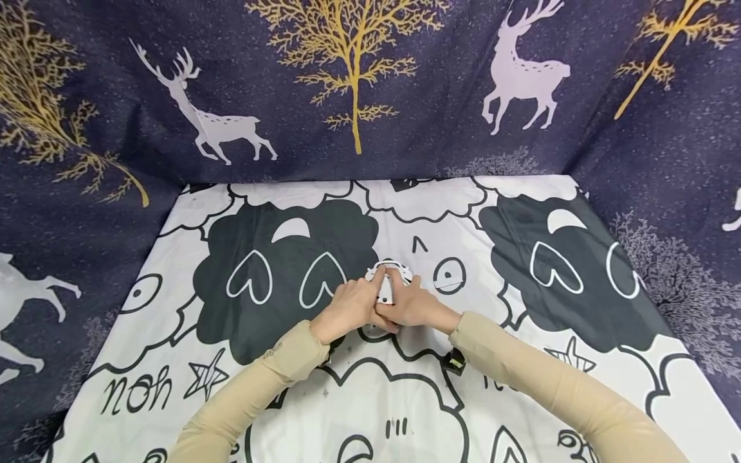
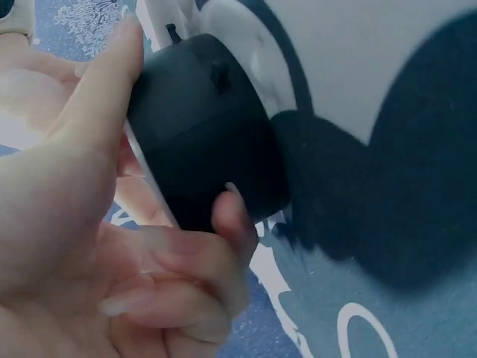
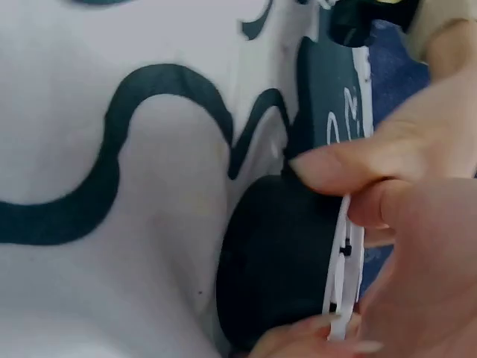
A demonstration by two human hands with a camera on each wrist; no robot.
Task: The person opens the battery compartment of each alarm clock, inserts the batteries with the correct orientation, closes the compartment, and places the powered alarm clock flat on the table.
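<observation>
A small round thing with a white front point(image 1: 384, 292) and a black, drum-shaped body point(image 2: 201, 127) is between both hands in the middle of the cloth; its exact kind is not clear. My left hand point(image 1: 350, 305) grips it from the left, with curled fingers against the black body in the left wrist view. From the other side my right hand point(image 1: 413, 305) holds it, thumb near the white rim point(image 3: 339, 283) and fingertips at the lower edge. Both hands touch or nearly touch each other over the front, hiding much of it. The black side faces the cloth.
A white cloth point(image 1: 359, 399) with black cartoon faces covers the table. Dark blue fabric point(image 1: 417, 128) with deer and golden trees hangs behind and at both sides. A small black device point(image 1: 454, 362) sits under the right wrist.
</observation>
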